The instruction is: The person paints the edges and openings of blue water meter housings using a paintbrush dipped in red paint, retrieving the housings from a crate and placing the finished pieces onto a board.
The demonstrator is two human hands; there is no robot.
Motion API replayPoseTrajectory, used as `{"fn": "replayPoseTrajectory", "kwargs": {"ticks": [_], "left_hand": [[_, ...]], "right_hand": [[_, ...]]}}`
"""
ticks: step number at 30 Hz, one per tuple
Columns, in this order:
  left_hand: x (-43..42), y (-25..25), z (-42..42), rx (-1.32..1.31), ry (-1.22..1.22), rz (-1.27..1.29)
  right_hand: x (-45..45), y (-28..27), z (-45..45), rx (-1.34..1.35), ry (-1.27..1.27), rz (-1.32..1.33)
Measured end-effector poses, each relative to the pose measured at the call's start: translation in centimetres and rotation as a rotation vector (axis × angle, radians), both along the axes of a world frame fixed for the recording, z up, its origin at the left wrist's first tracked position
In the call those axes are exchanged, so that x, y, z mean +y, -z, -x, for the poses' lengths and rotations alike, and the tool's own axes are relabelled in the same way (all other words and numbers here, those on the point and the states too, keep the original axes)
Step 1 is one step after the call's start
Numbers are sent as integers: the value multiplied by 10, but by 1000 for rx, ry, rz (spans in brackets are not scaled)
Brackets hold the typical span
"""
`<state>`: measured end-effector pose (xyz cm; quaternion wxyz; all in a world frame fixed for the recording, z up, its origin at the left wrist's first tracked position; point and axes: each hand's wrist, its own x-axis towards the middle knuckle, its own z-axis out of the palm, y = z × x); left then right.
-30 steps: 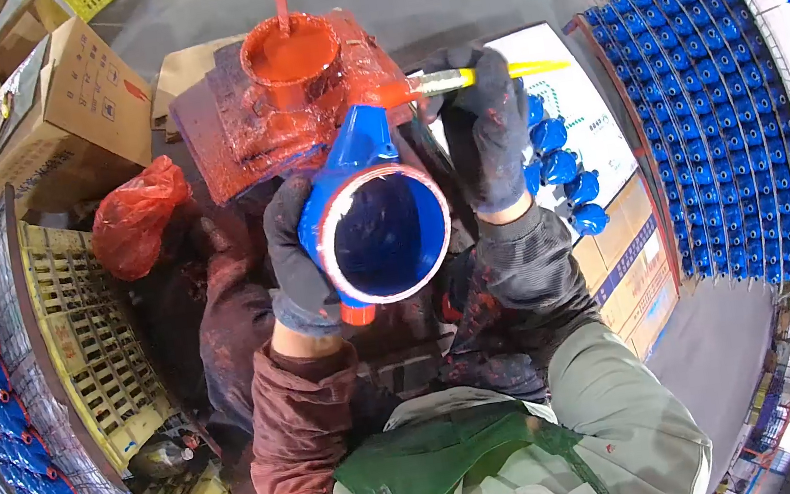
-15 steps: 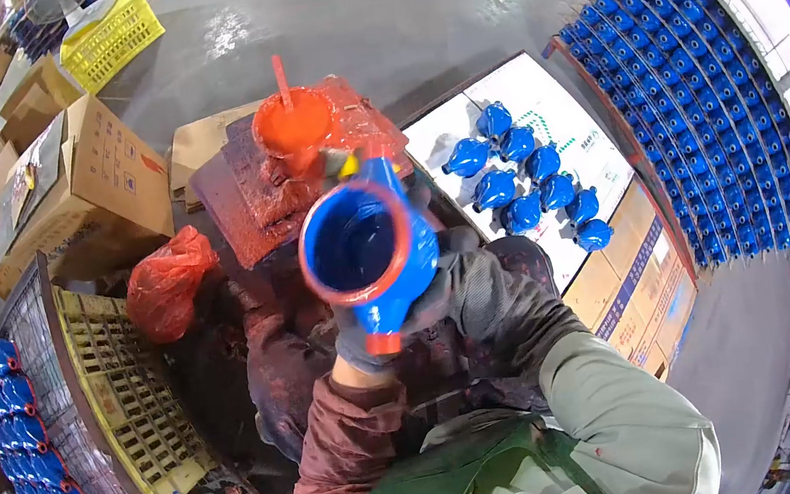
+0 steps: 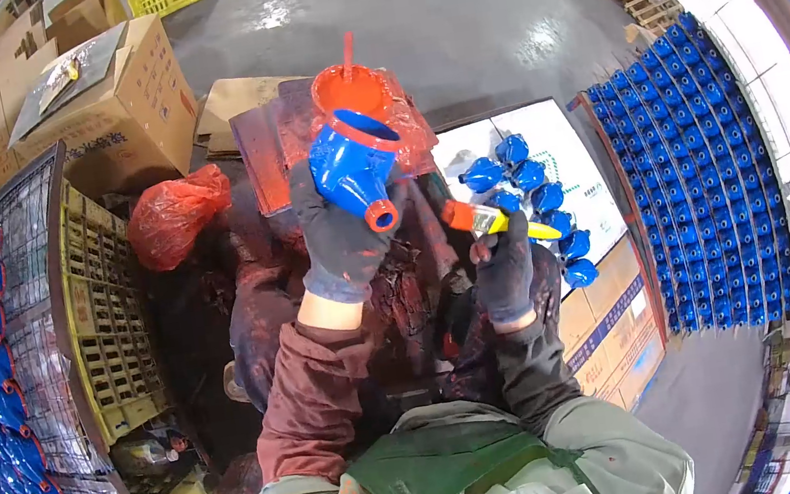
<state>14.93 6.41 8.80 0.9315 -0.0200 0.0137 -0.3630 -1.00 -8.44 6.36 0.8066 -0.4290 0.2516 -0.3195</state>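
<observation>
My left hand [image 3: 342, 244], in a dark glove, is closed around a blue water meter body [image 3: 344, 168]. Its wide round mouth tilts up and away, with red paint on the rim; one pipe end, red at its edge, points down towards me. To the right, my gloved right hand [image 3: 506, 277] grips a paintbrush [image 3: 489, 222] by its yellow handle. The red-coated bristles point left, apart from the meter body. Just behind the held body stands a bucket of red paint [image 3: 332, 89] with a red stick [image 3: 349, 54] upright in it.
Several blue bodies [image 3: 547, 197] lie on a white board [image 3: 471, 140] at my right. Beyond them stands a tall rack of blue bodies [image 3: 699, 184]. At left are a red plastic bag [image 3: 177, 217], a yellow crate [image 3: 112, 317], a wire cage [image 3: 36, 318] and a cardboard box [image 3: 127, 103].
The meter body has turned from facing me to tilting away and sits lower against the paint bucket. My right hand has moved off it to the right, with the paintbrush now plainly visible.
</observation>
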Motion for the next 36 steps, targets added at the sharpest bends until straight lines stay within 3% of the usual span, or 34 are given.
{"fn": "replayPoseTrajectory", "kwargs": {"ticks": [1,2,4,5,6,8,9,10,12,14,15,16,17,20,22,24,26,28,29,33,36], "left_hand": [[4,-6,4,-138,-31,13],[8,-13,10,-146,-20,9],[20,-21,32,-483,-248,-439],[26,-13,48,-530,-389,-699],[37,-12,61,-543,-375,-709],[61,-9,82,-1304,-743,-1137],[66,-11,89,-1455,-867,-1157],[72,-13,97,-1475,-832,-1166],[85,-15,113,-1849,-1085,-1103],[104,-14,127,-1997,-1035,-1140],[113,-18,134,-2063,-880,-1170],[118,-20,141,-2120,-730,-1197],[117,-16,149,-2125,-715,-1201],[104,2,171,-1792,-961,-1132],[106,-10,175,-1927,-861,-1215],[100,4,188,-1599,-904,-1226],[102,3,191,-1625,-895,-1291],[104,8,194,-1531,-783,-1345],[100,-5,186,-1585,-821,-1244],[114,-20,186,-1527,-768,-1411],[142,-14,194,-1011,-557,-1132]], "right_hand": [[-3,21,17,178,105,345],[3,9,27,173,116,339],[18,-21,44,410,139,1083],[12,-22,62,227,-20,545],[18,-32,63,225,-8,529],[33,-57,64,-56,130,244],[39,-68,65,-97,179,308],[40,-76,78,-61,123,346],[45,-97,81,-256,9,402],[53,-102,96,-180,-15,332],[52,-110,99,-171,-60,507],[54,-106,107,-164,-55,492],[56,-102,114,-207,-65,416],[55,-92,133,-206,-103,365],[46,-77,142,-165,-168,468],[47,-51,153,-164,-136,396],[43,-37,161,14,-83,403],[44,-32,161,7,-41,335],[39,-31,163,24,-33,299],[39,-38,147,36,57,278],[49,-46,122,3,116,344]]}}
